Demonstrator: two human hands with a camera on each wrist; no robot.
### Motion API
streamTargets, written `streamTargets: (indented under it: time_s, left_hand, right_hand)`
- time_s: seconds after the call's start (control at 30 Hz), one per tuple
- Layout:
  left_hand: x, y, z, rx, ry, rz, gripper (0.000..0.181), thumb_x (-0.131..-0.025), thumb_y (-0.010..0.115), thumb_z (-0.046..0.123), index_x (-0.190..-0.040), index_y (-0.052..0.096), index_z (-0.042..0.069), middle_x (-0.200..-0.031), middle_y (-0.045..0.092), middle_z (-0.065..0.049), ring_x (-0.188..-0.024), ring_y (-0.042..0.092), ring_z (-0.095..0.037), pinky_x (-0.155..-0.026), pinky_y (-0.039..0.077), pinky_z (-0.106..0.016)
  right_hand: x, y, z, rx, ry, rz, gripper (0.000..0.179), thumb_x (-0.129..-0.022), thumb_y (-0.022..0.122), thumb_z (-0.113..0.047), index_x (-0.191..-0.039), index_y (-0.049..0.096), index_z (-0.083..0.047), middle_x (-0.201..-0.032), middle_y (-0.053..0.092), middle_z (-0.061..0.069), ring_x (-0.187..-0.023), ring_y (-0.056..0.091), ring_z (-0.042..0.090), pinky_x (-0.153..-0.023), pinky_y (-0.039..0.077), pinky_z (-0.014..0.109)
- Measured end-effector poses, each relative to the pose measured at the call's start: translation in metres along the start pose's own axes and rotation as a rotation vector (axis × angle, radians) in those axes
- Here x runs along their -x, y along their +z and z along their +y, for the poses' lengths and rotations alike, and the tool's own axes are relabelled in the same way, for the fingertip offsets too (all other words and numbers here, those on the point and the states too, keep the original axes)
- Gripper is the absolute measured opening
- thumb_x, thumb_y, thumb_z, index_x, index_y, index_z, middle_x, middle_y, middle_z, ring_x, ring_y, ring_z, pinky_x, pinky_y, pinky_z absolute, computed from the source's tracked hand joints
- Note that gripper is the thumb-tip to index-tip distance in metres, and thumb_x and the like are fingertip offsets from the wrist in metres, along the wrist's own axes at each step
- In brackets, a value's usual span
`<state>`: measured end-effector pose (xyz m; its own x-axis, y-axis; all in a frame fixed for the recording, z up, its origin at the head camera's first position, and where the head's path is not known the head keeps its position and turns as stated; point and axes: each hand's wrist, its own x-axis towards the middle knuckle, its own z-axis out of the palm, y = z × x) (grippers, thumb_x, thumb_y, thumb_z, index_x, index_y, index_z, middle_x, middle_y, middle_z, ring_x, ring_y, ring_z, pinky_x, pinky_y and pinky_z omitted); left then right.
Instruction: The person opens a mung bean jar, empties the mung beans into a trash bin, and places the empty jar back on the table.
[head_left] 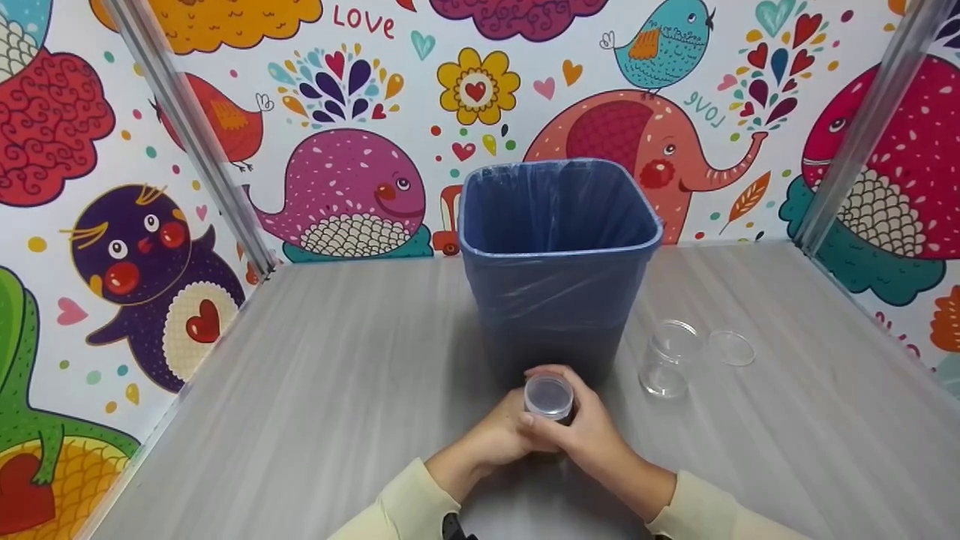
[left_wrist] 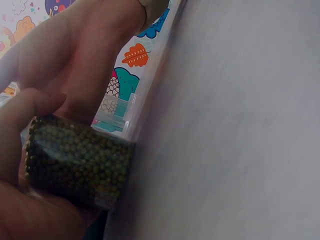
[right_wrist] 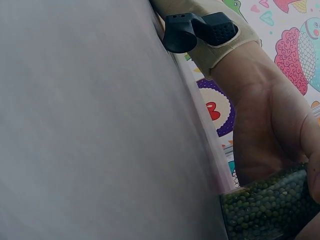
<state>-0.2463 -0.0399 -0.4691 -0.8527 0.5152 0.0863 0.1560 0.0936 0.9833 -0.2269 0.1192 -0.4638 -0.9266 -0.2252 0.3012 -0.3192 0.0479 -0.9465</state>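
Note:
Both hands hold a small clear jar of green beans (left_wrist: 80, 162) in front of the bin. My left hand (head_left: 501, 433) grips the jar from the left, its fingers wrapped round the side. From the right, my right hand (head_left: 596, 427) curls thumb and fingers round the top, at the clear lid (head_left: 548, 396). The lid faces up toward the head camera. Green beans fill the jar's visible side in both wrist views, and the hands hide part of it.
A blue bin (head_left: 559, 292) lined with a clear bag stands just beyond the hands. To its right are a clear, colourless jar (head_left: 664, 381) and a flat clear round lid (head_left: 732, 349) on the grey table (head_left: 337, 360). Printed panels (head_left: 465, 82) enclose the table's back and sides.

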Motion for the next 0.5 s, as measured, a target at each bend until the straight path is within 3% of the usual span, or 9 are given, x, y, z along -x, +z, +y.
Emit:
streamTargets:
  time_s: [0.27,0.5]
  left_hand:
    - [0.0002,-0.0009,-0.0006,0.000,0.029,-0.002,0.066,-0.077,0.086,-0.001,-0.138,0.062,0.000,-0.126,0.069,0.000,-0.114,0.061,-0.008,-0.108,0.044,-0.027]
    - [-0.0012,-0.0012,-0.0005,-0.031,-0.001,0.003,0.062,-0.077,0.086,0.003,-0.135,0.064,0.003,-0.122,0.070,0.002,-0.109,0.061,-0.008,-0.103,0.045,-0.026]
  right_hand:
    - [0.0023,0.0017,0.0015,-0.002,0.028,0.052,0.072,-0.080,0.091,-0.009,-0.141,0.052,-0.003,-0.134,0.064,0.012,-0.122,0.060,0.019,-0.107,0.043,0.027]
    - [0.0022,0.0027,0.0020,-0.020,0.042,0.073,0.070,-0.079,0.092,-0.008,-0.132,0.047,-0.002,-0.126,0.066,0.010,-0.118,0.061,0.020,-0.105,0.044,0.028]
